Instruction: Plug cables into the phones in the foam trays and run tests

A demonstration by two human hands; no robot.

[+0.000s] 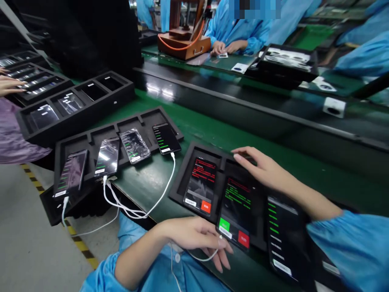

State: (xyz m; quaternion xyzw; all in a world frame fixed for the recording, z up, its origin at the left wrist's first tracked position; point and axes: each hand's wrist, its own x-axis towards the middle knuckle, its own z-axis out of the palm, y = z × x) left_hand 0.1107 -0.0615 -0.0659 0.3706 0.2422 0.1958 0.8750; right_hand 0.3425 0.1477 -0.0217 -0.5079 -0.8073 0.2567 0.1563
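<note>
A black foam tray [194, 151] lies in front of me on the green bench and holds three lit phones. My left hand [197, 235] sits at the tray's near edge, fingers closed on a white cable [206, 257] at the bottom end of the middle phone [235, 211], whose screen shows green text with a green and a red button. My right hand [261, 166] rests flat on the tray's far edge above that phone, fingers stretched out. The left phone [200, 184] shows red text; the right phone [281, 235] shows green lines.
To the left, a second tray [91, 140] carries several phones, some plugged into white cables [121, 205]. Further trays [75, 101] lie behind it. Another person's hand [9, 85] reaches in at far left. Across the conveyor [243, 105], people in blue coats work beside an orange fixture [182, 40].
</note>
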